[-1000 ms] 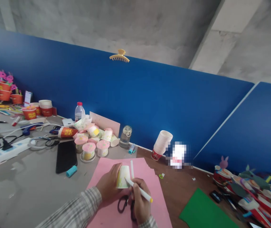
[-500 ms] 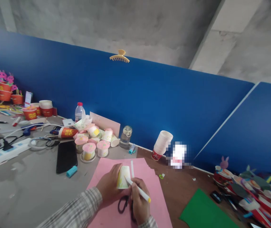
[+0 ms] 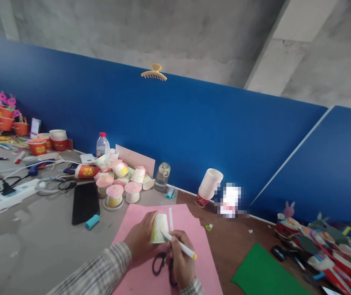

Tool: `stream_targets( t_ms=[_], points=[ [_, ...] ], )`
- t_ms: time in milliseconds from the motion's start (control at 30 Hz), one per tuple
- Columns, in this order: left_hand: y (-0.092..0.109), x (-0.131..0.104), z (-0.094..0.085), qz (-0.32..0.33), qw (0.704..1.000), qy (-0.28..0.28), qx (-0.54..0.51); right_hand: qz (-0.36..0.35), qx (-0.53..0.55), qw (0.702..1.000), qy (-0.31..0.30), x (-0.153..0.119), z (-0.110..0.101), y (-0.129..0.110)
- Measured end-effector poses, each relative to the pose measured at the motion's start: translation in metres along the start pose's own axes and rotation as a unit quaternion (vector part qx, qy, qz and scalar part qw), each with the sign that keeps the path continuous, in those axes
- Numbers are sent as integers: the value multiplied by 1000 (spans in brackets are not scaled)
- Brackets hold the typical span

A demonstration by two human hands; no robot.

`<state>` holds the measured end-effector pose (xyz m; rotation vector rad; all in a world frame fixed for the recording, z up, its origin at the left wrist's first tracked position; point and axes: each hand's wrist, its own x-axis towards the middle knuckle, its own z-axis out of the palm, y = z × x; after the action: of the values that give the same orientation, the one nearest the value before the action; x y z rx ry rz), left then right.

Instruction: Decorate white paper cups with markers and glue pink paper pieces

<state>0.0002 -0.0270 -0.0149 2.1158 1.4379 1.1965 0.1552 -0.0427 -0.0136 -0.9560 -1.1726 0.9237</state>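
My left hand (image 3: 142, 239) is wrapped round a white paper cup (image 3: 159, 228) with yellow and green marks, tilted over a pink sheet (image 3: 141, 272). In my right hand (image 3: 182, 260) is a white marker (image 3: 181, 246) with a yellow end, its tip at the cup's side. Under my hands lie black-handled scissors (image 3: 158, 263), partly hidden by my right hand. A thin white strip (image 3: 171, 218) rests on the pink sheet just behind the cup.
Left of the sheet are a black phone (image 3: 85, 203), a cyan cap (image 3: 92, 221) and several decorated cups (image 3: 114, 195). Behind stand a glass jar (image 3: 162, 177) and stacked cups (image 3: 209, 186). At right lie green paper (image 3: 264, 272) and a pile of crafted cups (image 3: 332, 246).
The marker tip has shifted slightly on the cup's side. Both hands keep their hold, and the view has moved very little.
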Motion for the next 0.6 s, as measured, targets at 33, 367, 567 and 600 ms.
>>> stream_targets(
  t_ms=[33, 367, 567, 600],
  points=[
    [0, 0, 0, 1, 1000, 2, 0, 13, -2, 1000, -13, 0, 0, 0],
    [-1, 1, 1, -8, 1000, 0, 16, 63, 23, 998, -14, 3, -2, 2],
    [1, 2, -1, -1, 1000, -3, 25, 56, 32, 998, 24, 4, -1, -3],
    [1, 2, -1, 0, 1000, -3, 25, 56, 33, 998, 24, 4, -1, -3]
  ],
)
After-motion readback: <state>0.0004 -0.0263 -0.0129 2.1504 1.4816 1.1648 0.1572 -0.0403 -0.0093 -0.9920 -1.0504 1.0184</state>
